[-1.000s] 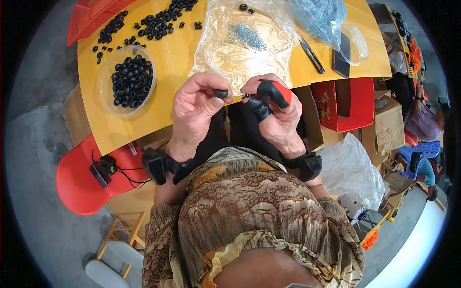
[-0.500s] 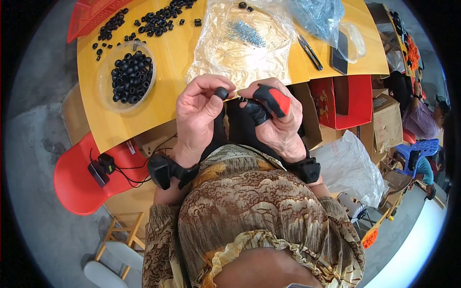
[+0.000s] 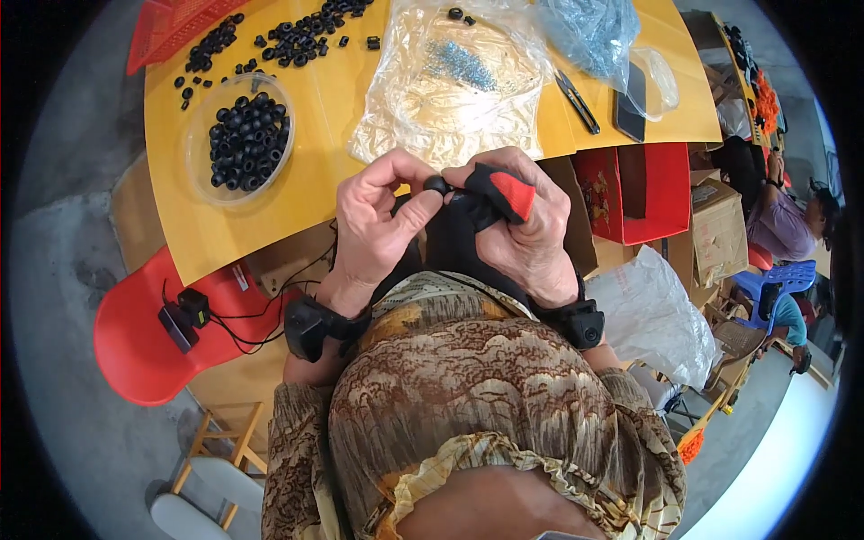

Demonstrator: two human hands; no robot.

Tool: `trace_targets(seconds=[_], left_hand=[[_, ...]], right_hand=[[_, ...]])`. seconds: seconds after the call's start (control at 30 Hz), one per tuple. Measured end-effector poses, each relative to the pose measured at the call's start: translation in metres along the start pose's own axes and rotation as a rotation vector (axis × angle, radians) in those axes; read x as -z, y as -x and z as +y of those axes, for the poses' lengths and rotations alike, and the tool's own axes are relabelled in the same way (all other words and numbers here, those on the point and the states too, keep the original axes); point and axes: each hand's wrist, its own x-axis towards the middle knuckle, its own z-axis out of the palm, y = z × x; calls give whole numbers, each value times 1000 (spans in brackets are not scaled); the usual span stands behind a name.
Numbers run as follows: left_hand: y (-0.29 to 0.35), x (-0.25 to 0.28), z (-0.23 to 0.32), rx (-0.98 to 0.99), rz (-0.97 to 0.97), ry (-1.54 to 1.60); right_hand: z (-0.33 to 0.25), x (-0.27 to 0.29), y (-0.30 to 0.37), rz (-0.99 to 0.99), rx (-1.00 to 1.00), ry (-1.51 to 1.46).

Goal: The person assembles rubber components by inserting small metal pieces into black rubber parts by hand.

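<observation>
My left hand (image 3: 382,216) pinches a small round black cap (image 3: 437,184) between thumb and fingertips, above my lap. Close against it, my right hand (image 3: 531,220) is closed, its fingertips meeting the cap's right side. A black-and-red piece (image 3: 511,195), which looks like a finger cover, sits over the right hand's fingers. Whatever the right fingertips grip is hidden. Many similar black caps (image 3: 247,144) fill a clear round tub (image 3: 192,153) on the yellow table, left of my hands. Ahead lies a clear plastic bag (image 3: 391,99) with a heap of tiny silvery-blue bits (image 3: 461,65).
More black parts (image 3: 301,43) lie scattered near a red basket (image 3: 171,31) on the yellow table (image 3: 216,229). Snips (image 3: 578,102) and a phone (image 3: 630,112) are at its right. A red chair (image 3: 135,333) stands left, a red box (image 3: 661,193) right. Other people sit farther right.
The cap in my left hand has moved slightly right and now meets the right fingertips. A tiny coiled or threaded metal piece seen at the right fingertips earlier is now hidden.
</observation>
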Motion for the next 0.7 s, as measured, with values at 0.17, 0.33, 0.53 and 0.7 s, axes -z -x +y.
trace_targets(seconds=[0.17,0.33,0.53,0.7], left_hand=[[-1,7,4,80,-104,-116],[-1,2,7,187,-132,-98],[-1,5,-7,265,-40,11],[-5,12,-29,69,30,278]], right_hand=[[-2,-1,4,8,-74,-88],[3,-4,16,-16,-51,-113],[13,11,-1,-195,-36,-172],[57,20,-46,-107,-258,75]])
